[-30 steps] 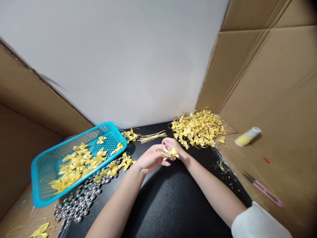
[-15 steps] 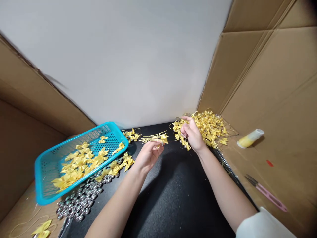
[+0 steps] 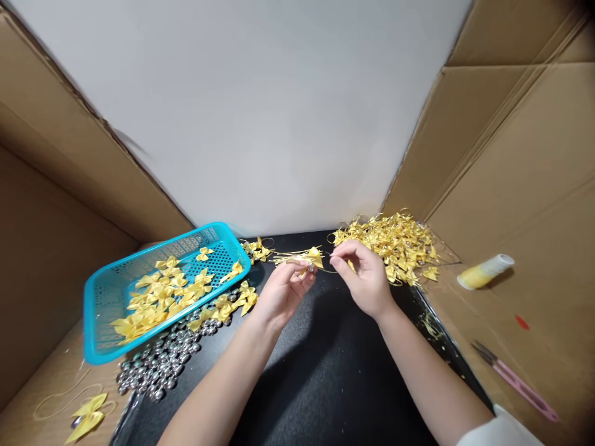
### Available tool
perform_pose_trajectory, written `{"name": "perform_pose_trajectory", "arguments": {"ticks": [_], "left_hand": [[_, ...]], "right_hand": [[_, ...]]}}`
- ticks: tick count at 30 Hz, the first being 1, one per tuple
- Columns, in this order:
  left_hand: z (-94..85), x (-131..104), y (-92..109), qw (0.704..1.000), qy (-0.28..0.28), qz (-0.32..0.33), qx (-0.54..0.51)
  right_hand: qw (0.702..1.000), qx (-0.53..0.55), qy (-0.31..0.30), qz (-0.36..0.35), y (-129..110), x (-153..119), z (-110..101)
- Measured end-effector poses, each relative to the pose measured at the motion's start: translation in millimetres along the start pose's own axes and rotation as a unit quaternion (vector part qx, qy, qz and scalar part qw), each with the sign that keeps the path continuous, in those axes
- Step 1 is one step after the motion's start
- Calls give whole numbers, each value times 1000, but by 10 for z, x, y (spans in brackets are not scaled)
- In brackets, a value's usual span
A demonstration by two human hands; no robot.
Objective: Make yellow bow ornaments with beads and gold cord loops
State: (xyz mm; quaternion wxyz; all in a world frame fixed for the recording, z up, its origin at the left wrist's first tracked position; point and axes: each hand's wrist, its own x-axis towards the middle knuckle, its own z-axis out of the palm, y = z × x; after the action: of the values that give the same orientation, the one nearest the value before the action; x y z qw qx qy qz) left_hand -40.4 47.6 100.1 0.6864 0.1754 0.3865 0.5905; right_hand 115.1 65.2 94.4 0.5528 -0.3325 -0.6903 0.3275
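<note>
Between the fingertips of my left hand (image 3: 287,288) is a yellow ribbon bow (image 3: 315,255) with a small silver bell (image 3: 311,267) against it. A thin cord runs from the bow toward my right hand (image 3: 365,275), whose thumb and forefinger are pinched on the cord's end. Just behind my left fingers lie several gold cords (image 3: 290,254) on the black table (image 3: 325,371). The pile of finished-looking bows with cord loops (image 3: 395,238) sits right behind my right hand.
A turquoise basket (image 3: 93,291) of yellow bows stands at the left, with many silver bells (image 3: 160,365) beside it. One bow with a cord (image 3: 88,415) lies on the cardboard. At the right are a thread spool (image 3: 486,271), pink-handled snips (image 3: 525,390) and a red scrap (image 3: 522,322).
My right hand has come from the pile toward the bow and now pinches the cord. My left hand keeps its hold. The whole view has shifted slightly.
</note>
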Motion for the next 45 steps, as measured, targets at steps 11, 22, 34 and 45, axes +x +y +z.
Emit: {"name": "perform_pose_trajectory", "arguments": {"ticks": [11,22,34,45], "left_hand": [[34,-87,10,997,-38,40,60],[-27,-157,-26,946,-43,266,180],[-26,-126,8,969,-34,192,152],[12,-127,7,980,-35,163,108]], "right_hand": [[993,121,-4,3,-94,-76,0],[980,175,9,92,-270,-94,52],[972,212,-24,104,-301,-92,43],[984,173,23,34,-183,-125,18]]}}
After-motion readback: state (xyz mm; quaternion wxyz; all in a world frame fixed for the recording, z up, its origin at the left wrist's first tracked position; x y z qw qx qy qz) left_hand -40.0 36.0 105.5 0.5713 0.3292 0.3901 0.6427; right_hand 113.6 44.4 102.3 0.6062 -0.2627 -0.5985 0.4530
